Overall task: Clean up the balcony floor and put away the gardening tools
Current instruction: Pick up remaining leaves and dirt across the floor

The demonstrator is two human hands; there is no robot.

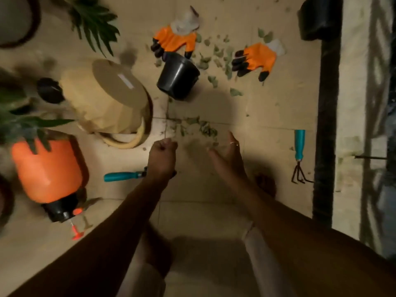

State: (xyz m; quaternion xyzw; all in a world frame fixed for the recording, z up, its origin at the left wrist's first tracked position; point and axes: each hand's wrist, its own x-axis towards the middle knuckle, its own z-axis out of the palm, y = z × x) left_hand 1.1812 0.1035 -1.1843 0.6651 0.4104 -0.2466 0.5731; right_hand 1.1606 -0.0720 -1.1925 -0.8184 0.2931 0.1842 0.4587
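At six o'clock from the leaves [203, 129], my left hand [163, 156] is fisted, contents hidden; my right hand [230, 156] is flat. My wrist hides the teal tool [122, 176] head.

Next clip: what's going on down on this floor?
A person reaches down to a tiled floor, both hands beside a small pile of dry leaves. The left hand is a closed fist; whether it holds anything is hidden. The right hand is open. Orange gloves, a tipped black pot and a teal-handled hand rake lie untouched.
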